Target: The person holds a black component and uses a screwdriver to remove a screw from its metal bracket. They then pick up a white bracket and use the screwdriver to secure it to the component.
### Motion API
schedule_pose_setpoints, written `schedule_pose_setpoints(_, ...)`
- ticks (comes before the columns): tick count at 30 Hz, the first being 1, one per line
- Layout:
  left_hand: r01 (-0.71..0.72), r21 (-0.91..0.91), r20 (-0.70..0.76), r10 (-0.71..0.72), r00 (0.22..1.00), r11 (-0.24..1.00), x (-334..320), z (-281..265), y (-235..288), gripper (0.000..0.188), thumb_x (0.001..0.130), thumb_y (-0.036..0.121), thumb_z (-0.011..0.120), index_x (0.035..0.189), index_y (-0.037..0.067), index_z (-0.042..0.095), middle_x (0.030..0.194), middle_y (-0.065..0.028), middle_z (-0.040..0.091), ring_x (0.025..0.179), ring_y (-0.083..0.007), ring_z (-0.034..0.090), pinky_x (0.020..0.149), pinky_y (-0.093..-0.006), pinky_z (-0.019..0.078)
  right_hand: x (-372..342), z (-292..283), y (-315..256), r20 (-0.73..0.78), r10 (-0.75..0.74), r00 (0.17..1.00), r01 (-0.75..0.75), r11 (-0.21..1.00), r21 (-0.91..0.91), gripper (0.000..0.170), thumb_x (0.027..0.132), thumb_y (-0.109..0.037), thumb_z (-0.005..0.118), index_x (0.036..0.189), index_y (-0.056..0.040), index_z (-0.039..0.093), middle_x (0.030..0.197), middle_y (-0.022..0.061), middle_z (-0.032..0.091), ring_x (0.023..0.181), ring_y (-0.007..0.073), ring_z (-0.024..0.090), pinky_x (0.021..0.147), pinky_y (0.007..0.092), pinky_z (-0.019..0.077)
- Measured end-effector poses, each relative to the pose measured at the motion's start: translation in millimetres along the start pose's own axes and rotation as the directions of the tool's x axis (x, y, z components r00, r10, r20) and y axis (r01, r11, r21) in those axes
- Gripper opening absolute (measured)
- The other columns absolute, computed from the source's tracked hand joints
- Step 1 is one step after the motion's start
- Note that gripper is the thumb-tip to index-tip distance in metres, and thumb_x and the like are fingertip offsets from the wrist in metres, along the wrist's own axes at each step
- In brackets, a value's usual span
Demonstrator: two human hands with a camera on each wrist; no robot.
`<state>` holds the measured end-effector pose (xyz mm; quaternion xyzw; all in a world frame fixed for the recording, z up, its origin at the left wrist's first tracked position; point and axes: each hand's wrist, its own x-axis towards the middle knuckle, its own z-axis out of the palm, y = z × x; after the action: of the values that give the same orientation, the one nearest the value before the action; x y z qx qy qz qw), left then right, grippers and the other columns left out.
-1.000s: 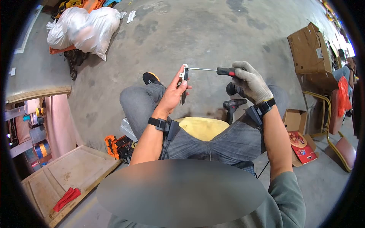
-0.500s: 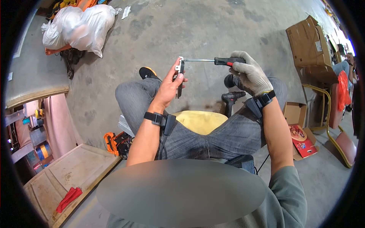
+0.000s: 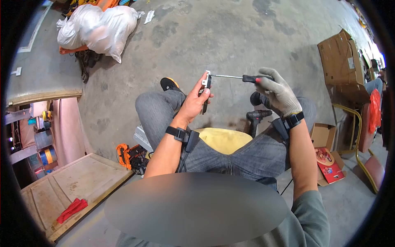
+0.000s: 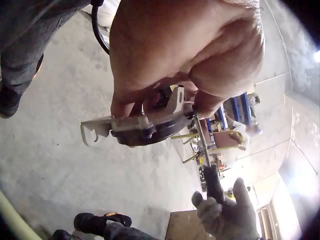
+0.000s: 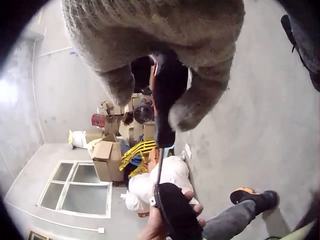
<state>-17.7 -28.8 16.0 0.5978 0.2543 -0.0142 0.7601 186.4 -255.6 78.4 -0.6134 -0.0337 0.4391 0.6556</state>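
My bare left hand (image 3: pixel 192 104) grips a small black part with pale metal brackets (image 3: pixel 207 87), fingers behind it and thumb in front. In the left wrist view the part (image 4: pixel 145 131) hangs beneath the palm, one hooked bracket sticking out. My gloved right hand (image 3: pixel 281 93) holds a black and red screwdriver (image 3: pixel 250 78) by its handle, level in the air. The screwdriver's metal shaft meets the upper end of the part. In the right wrist view, gloved fingers and thumb lie on either side of the handle (image 5: pixel 167 95).
A cordless drill (image 3: pixel 257 117) stands by the right thigh, beside a yellow surface (image 3: pixel 224 139) between the legs. Orange and black gear (image 3: pixel 131 158) lies left of the left leg. An opened box (image 3: pixel 328 164) is at the right; white sacks (image 3: pixel 98 31) are at the back left.
The right fingers have loosened and shifted on the handle, with the upper ones straighter. Both hands, the part and the screwdriver sit slightly further right in the head view, as does the background.
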Motion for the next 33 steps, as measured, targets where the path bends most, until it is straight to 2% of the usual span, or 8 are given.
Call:
schedule_pose_setpoints(2, 0.001, -0.011, -0.009, -0.001, 1.0, 1.0, -1, 0, 0, 0.061, 0.104, 0.023, 0.053, 0.159, 0.028, 0.025, 0.13, -0.0053, 0.053, 0.105, -0.0171, 0.06, 0.086, -0.0323, 0.0508, 5, -9, 2, 0.058, 0.193, 0.979, -0.198, 0.976, 0.091, 0.037, 0.101, -0.025, 0.055, 0.127, 0.0014, 0.054, 0.103, 0.0097, 0.057, 0.074, 0.0142, 0.058, 0.063, 0.025, 0.0513)
schedule_pose_setpoints(6, 0.007, -0.022, -0.01, -0.007, 1.0, 1.0, -8, 2, -3, 0.061, 0.104, 0.022, 0.052, 0.159, 0.028, 0.025, 0.13, -0.0056, 0.053, 0.105, -0.0172, 0.06, 0.086, -0.0324, 0.0511, -3, -3, 2, 0.03, 0.174, 0.984, -0.176, 0.98, 0.091, 0.031, 0.101, -0.022, 0.054, 0.122, 0.0006, 0.057, 0.099, 0.0091, 0.057, 0.065, 0.0133, 0.056, 0.054, 0.023, 0.0477)
schedule_pose_setpoints(18, 0.003, -0.086, -0.011, -0.004, 1.0, 0.996, 2, -1, -4, 0.059, 0.104, 0.021, 0.053, 0.158, 0.025, 0.029, 0.119, -0.0044, 0.052, 0.101, -0.0155, 0.059, 0.084, -0.0301, 0.0508, 7, -11, 6, 0.013, 0.068, 0.998, -0.069, 0.956, 0.286, 0.037, 0.093, -0.013, 0.06, 0.125, 0.0048, 0.059, 0.105, 0.0094, 0.057, 0.08, 0.0146, 0.056, 0.074, 0.0302, 0.0561)
schedule_pose_setpoints(21, 0.045, -0.039, 0.063, -0.042, 0.997, 0.998, 0, 4, 3, 0.06, 0.104, 0.023, 0.052, 0.158, 0.024, 0.027, 0.132, -0.0054, 0.053, 0.107, -0.0172, 0.06, 0.089, -0.0324, 0.05, 2, 4, 0, 0.238, 0.105, 0.966, -0.155, 0.967, 0.204, 0.05, 0.084, -0.007, 0.065, 0.13, 0.0077, 0.053, 0.101, 0.0088, 0.06, 0.08, 0.0187, 0.06, 0.088, 0.0357, 0.057)
schedule_pose_setpoints(23, 0.05, -0.016, 0.126, -0.048, 0.991, 0.999, 1, 8, 3, 0.06, 0.104, 0.023, 0.053, 0.158, 0.025, 0.027, 0.133, -0.0049, 0.053, 0.108, -0.0165, 0.059, 0.091, -0.0323, 0.0489, 8, 15, 11, 0.249, 0.111, 0.962, -0.15, 0.978, 0.144, 0.045, 0.083, -0.007, 0.065, 0.124, 0.0061, 0.056, 0.1, 0.0091, 0.061, 0.082, 0.0174, 0.061, 0.079, 0.0324, 0.0556)
schedule_pose_setpoints(24, 0.053, -0.017, 0.13, -0.05, 0.99, 0.998, 1, 10, 3, 0.06, 0.104, 0.023, 0.053, 0.158, 0.025, 0.027, 0.133, -0.0049, 0.053, 0.108, -0.0165, 0.059, 0.091, -0.0323, 0.0489, 14, 20, 17, 0.242, 0.076, 0.967, -0.105, 0.988, 0.112, 0.033, 0.083, -0.012, 0.068, 0.111, 0.0031, 0.061, 0.09, 0.0067, 0.062, 0.075, 0.0147, 0.06, 0.064, 0.0281, 0.0501)
schedule_pose_setpoints(27, 0.048, -0.008, 0.163, -0.046, 0.986, 0.999, 0, 16, 6, 0.06, 0.104, 0.024, 0.053, 0.158, 0.025, 0.027, 0.133, -0.0043, 0.053, 0.109, -0.0159, 0.059, 0.092, -0.0321, 0.0482, 23, 42, 12, 0.129, 0.189, 0.974, -0.172, 0.976, -0.133, 0.03, 0.084, -0.013, 0.069, 0.109, 0.0016, 0.062, 0.086, 0.0036, 0.06, 0.072, 0.014, 0.06, 0.068, 0.0299, 0.0516)
schedule_pose_setpoints(33, 0.02, 0.012, 0.16, -0.021, 0.987, 1.0, 0, 17, 9, 0.06, 0.104, 0.026, 0.053, 0.158, 0.024, 0.028, 0.134, -0.0023, 0.052, 0.109, -0.0155, 0.059, 0.092, -0.0318, 0.0473, 27, 74, 11, 0.076, 0.03, 0.997, 0.003, 0.913, -0.409, 0.032, 0.086, -0.03, 0.07, 0.106, -0.0047, 0.07, 0.078, 0.0009, 0.064, 0.066, 0.0077, 0.059, 0.055, 0.0229, 0.0445)
